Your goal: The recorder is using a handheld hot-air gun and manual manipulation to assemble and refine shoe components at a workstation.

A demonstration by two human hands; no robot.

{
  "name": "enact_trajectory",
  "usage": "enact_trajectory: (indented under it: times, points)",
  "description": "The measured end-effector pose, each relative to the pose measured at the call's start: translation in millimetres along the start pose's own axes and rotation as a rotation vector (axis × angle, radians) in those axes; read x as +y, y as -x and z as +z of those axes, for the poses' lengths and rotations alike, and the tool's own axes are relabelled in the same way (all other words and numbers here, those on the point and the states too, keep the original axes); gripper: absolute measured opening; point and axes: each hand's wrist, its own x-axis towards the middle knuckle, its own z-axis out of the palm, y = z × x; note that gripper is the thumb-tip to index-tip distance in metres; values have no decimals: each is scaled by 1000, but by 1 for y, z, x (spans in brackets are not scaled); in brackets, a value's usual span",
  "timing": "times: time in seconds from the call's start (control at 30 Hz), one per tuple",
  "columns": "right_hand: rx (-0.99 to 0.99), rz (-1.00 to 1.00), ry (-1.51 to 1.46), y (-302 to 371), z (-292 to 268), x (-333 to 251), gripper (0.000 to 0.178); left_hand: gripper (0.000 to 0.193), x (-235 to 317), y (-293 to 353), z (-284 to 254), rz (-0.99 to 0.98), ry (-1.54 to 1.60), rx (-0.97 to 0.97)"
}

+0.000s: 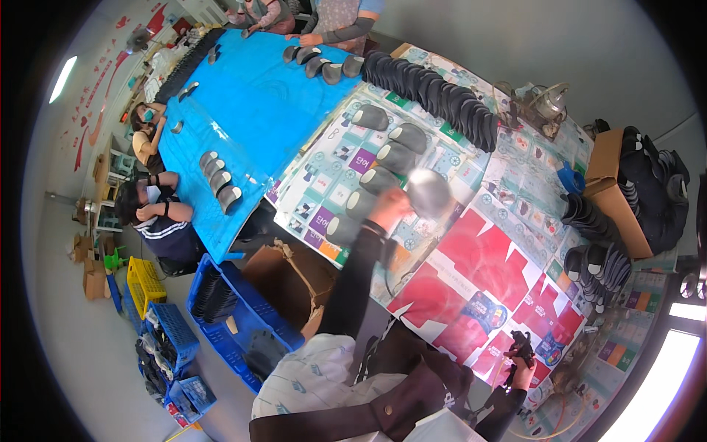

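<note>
My left hand is over the patterned sheet and pinches the edge of a curved grey pad, which is smeared by motion. Left of it, a row of similar grey pads with pale ends lies on the sheet, the nearest one just past my wrist. Low at the right, my right hand is closed round a black hand tool, its exact kind too small to make out. A thin yellowish hose runs close to it.
Red-and-white printed card covers the table in front of me. Nested dark pads line the far side; more fill a cardboard box at right. Several people sit or stand round the blue-covered table. A blue crate stands at lower left.
</note>
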Motion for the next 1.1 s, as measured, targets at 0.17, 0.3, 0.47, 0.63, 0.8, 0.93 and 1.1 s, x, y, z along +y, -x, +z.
enact_trajectory:
  times: [0.17,0.3,0.47,0.63,0.8,0.93,1.1]
  points:
    - [-51,3,85,1,15,4,33,32,42,-66,-111,180,342,512]
    - [-57,47,60,4,17,8,44,41,27,-134,-189,179,345,745]
    - [-116,56,76,0,10,7,50,44,-30,-184,-283,247,-1575,568]
    - [-88,112,111,-2,6,0,49,48,-47,-183,-268,203,-1560,775]
    - [-118,78,5,-9,-1,8,51,57,-16,-172,-242,97,-1320,762]
    - [-100,75,67,-19,-25,35,48,55,-9,-185,-255,-193,-1153,778]
    - [-60,-25,-38,-34,-49,65,35,49,-23,-178,-262,128,-1814,922]
